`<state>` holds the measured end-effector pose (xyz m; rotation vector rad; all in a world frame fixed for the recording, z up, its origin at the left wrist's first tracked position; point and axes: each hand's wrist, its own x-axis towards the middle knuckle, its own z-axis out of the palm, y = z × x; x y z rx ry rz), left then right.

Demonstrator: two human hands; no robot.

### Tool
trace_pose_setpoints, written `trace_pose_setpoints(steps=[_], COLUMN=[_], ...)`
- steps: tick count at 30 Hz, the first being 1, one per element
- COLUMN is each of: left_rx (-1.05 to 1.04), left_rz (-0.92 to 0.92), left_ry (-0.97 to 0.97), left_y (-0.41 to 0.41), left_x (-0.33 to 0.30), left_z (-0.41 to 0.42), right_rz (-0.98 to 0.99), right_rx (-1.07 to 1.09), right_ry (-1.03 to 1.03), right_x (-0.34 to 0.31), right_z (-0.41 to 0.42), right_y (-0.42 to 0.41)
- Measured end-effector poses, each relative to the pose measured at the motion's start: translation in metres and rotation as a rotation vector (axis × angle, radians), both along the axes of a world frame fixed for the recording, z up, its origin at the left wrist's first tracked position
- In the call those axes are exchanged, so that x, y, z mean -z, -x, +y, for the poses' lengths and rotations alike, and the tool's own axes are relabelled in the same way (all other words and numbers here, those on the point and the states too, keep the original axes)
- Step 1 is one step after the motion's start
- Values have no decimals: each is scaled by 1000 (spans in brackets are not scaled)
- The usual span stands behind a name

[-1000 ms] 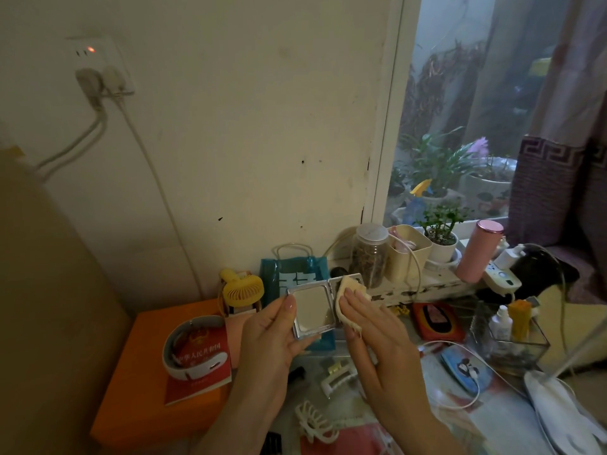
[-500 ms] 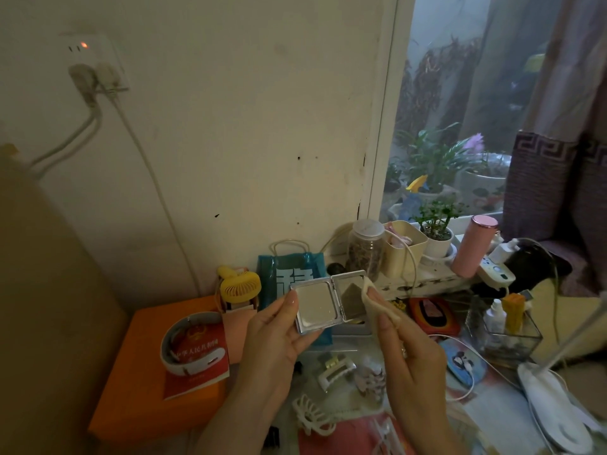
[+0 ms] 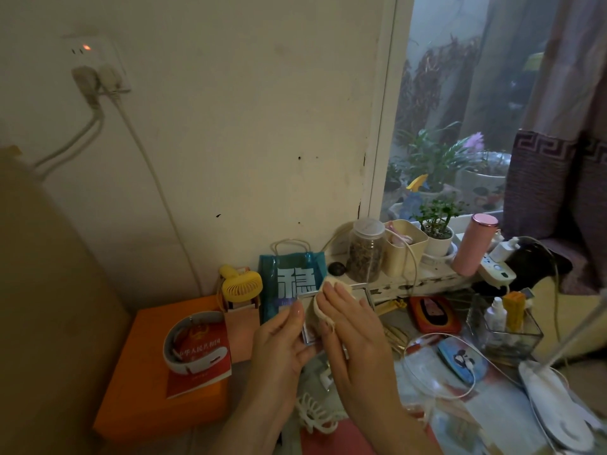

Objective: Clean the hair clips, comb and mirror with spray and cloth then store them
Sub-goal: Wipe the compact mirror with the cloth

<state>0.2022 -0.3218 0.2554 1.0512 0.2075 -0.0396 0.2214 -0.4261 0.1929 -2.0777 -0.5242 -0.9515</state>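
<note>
A small folding mirror with a silver rim is held up in front of the teal paper bag. It is gripped at its left edge by the left hand, with the thumb curled over the front and the other fingers hidden behind it. A pale cloth is pressed flat on the mirror glass by the right hand. The fingers of that hand are laid straight and close together on top of the cloth. Most of the mirror is covered by the cloth and the hand, so only its rim and a strip of glass can be seen.

Below the hands, a white claw hair clip is seen lying on the table, and a second small clip is half hidden just under the right wrist. The comb cannot be made out.

To the left, a yellow fan is stood beside the bag, and a red booklet with a white band on it is laid on an orange box. On the sill are set a jar, a cream tub, a small potted plant and a pink bottle.
</note>
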Motion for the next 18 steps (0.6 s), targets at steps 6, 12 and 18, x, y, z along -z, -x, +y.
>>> trace_pose_setpoints(steps=[6, 12, 18], left_rx=[19, 56, 74], left_rz=[-8, 59, 113], left_ry=[-1, 64, 137], left_y=[-1, -5, -13], left_x=[-3, -5, -10], left_z=[5, 9, 17], right_rz=[20, 30, 65], right_rx=[-13, -56, -75], right_ry=[1, 40, 103], right_x=[-2, -10, -16], right_z=[4, 10, 8], right_y=[0, -1, -6])
